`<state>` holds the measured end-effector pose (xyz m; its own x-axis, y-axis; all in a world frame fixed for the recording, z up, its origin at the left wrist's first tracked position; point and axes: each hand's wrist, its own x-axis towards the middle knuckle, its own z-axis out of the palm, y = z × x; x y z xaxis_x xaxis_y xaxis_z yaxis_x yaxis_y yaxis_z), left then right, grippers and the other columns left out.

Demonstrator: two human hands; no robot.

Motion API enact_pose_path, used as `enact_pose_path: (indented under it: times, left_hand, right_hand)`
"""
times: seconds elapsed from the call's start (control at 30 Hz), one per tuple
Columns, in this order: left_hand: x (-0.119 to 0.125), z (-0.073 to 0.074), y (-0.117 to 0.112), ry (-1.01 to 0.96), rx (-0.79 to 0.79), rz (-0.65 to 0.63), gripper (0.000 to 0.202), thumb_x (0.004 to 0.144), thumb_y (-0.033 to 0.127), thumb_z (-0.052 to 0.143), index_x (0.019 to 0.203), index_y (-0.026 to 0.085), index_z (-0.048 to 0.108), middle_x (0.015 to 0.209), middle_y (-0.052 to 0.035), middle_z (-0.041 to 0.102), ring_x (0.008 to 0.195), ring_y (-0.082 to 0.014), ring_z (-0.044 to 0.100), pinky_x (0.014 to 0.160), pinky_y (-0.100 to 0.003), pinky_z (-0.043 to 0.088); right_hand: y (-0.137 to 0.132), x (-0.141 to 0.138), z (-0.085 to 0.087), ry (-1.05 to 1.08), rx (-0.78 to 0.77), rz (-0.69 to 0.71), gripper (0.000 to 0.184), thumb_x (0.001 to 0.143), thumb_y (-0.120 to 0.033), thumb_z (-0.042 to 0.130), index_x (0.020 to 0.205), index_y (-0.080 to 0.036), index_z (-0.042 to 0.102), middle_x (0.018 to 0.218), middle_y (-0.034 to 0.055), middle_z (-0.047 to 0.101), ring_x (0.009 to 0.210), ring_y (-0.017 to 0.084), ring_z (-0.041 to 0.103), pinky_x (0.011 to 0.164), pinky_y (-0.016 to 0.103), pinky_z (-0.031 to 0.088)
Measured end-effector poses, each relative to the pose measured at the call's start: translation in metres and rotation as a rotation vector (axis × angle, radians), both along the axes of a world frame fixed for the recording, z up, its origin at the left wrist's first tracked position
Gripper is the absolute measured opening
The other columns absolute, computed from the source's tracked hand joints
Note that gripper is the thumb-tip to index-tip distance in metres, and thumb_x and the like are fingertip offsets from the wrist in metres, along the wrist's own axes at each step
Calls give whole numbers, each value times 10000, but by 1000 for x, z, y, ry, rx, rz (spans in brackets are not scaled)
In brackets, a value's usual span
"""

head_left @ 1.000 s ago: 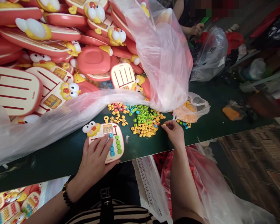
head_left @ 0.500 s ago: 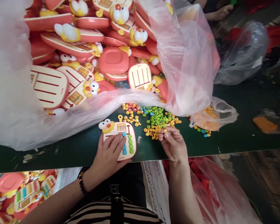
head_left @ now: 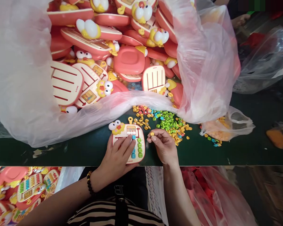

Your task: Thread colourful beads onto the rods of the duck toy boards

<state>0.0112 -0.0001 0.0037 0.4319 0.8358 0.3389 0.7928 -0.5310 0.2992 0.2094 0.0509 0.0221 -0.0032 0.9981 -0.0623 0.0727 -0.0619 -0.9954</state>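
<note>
At the front edge of the tabletop (head_left: pixel 195 157), the left hand (head_left: pixel 118 155) grasps a toy board (head_left: pixel 137 147); green pieces (head_left: pixel 140 145) and blue pieces (head_left: pixel 133 151) are in, other slots partly covered. The right hand (head_left: pixel 167 149) pinches a yellow piece (head_left: pixel 152 134); beyond lie loose pieces (head_left: pixel 168 121), then bagged boards (head_left: pixel 153 78), several with bare slots.

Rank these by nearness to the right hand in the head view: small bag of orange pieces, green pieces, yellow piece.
1. Yellow piece, pinched in the right hand.
2. Green pieces, heaped just beyond the hand.
3. Small bag of orange pieces, off to the right.
</note>
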Motion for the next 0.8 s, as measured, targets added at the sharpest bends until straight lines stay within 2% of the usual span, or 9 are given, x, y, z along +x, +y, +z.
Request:
enact_pose_path:
  times: [0.17, 0.27, 0.53, 0.8]
  left_hand:
    - [0, 0, 1, -14, 1, -1, 598, 841, 544, 584, 1290, 150, 561, 1349, -125, 568, 1162, -288, 490, 1144, -542, 186]
    - [0, -1, 1, -3, 10, -1, 607, 844, 554, 575, 1302, 156, 552, 1351, -131, 561, 1166, -291, 486, 1137, -553, 193]
    - [-1, -4, 3, 6, 13, -13, 584, 843, 544, 579, 1287, 166, 565, 1345, -136, 559, 1164, -297, 489, 1132, -572, 194]
    - [-2, -1, 3, 20, 10, -17, 546, 893, 542, 504, 1288, 171, 566, 1372, -117, 547, 1175, -286, 488, 1152, -586, 144]
  right_hand:
    - [5, -17, 1, -302, 144, -22, 116, 849, -342, 647, 897, -254, 707, 912, 33, 694, 864, 184, 658, 793, 335, 558]
    - [11, -27, 0, -439, 226, -46, 112, 864, -287, 626, 884, -260, 733, 953, 49, 689, 927, 201, 648, 860, 370, 544]
    - [17, -33, -3, -507, 227, -44, 141, 865, -257, 621, 913, -267, 754, 943, 49, 692, 897, 197, 655, 853, 374, 562]
    - [17, -35, -4, -541, 210, -38, 155, 865, -235, 623, 932, -275, 758, 942, 46, 687, 890, 195, 654, 824, 358, 572]
